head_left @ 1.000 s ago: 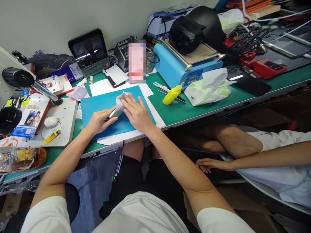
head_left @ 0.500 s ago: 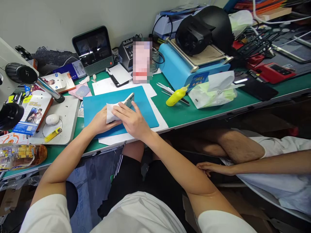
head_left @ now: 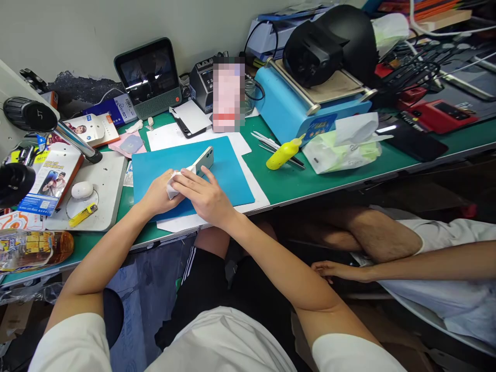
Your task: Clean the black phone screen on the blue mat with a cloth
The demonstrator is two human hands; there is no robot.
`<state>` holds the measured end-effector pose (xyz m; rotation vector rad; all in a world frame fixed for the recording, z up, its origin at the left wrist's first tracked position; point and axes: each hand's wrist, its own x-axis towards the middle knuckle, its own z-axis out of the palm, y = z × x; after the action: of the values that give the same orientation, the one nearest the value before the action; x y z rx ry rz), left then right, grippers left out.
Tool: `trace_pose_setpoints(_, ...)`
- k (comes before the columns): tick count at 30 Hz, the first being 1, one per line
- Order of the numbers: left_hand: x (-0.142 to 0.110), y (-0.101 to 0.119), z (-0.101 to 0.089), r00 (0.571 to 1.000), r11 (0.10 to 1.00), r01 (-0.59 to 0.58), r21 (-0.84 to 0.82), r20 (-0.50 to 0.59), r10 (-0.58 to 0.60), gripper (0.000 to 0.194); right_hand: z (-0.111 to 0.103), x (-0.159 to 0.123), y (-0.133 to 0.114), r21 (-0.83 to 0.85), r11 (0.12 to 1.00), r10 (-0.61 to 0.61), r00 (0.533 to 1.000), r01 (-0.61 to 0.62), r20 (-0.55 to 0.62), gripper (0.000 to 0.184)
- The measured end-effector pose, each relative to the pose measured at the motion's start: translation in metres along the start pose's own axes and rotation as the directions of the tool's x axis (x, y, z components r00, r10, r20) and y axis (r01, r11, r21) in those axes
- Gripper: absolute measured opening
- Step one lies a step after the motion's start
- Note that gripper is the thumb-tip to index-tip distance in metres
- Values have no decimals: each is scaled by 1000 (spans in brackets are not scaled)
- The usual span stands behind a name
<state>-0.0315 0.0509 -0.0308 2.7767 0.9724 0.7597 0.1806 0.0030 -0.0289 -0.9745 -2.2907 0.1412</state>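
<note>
A pale smartphone point(head_left: 205, 159) is tilted above the blue mat point(head_left: 232, 181), its camera end pointing away to the right. My left hand point(head_left: 160, 194) is closed round its near end, the fingers partly hidden. With my right hand point(head_left: 203, 194) I press a white tissue point(head_left: 173, 185) against the phone, the fingers bent over it. The tissue covers the phone's near part. White paper point(head_left: 256, 194) shows under the mat.
On the right are a yellow squeeze bottle point(head_left: 284, 153), tweezers point(head_left: 267, 139), a tissue pack point(head_left: 341, 152) and a blue machine point(head_left: 287, 103). A screen device point(head_left: 149, 77) stands behind. Left are a drink bottle point(head_left: 36, 249) and a lighter point(head_left: 83, 215). Another person's hand point(head_left: 329, 269) rests at right.
The tissue and my right hand have moved from the phone's far end to its near end, uncovering the camera end. My left hand has shifted slightly to wrap the near end.
</note>
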Motion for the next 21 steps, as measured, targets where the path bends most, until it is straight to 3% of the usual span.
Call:
trace_pose_setpoints(4,-1,3,-3,1000,1000,-10,-5,0,10,27,-2,-1,-4,-2,1000,23,1000,-23,-16,53)
trace_pose_setpoints(8,0,5,-6,992,997,68,33,107,-71,30,-3,-2,-3,-12,1000,18,999,-19,-42,54)
trace_pose_setpoints(16,11,18,-15,941,975,186,124,264,-213,35,-19,3,38,-13,988,154,985,-156,-77,62)
trace_pose_setpoints(21,10,17,-14,935,971,193,139,275,-225,29,-20,3,22,-45,988,147,987,-150,-70,57)
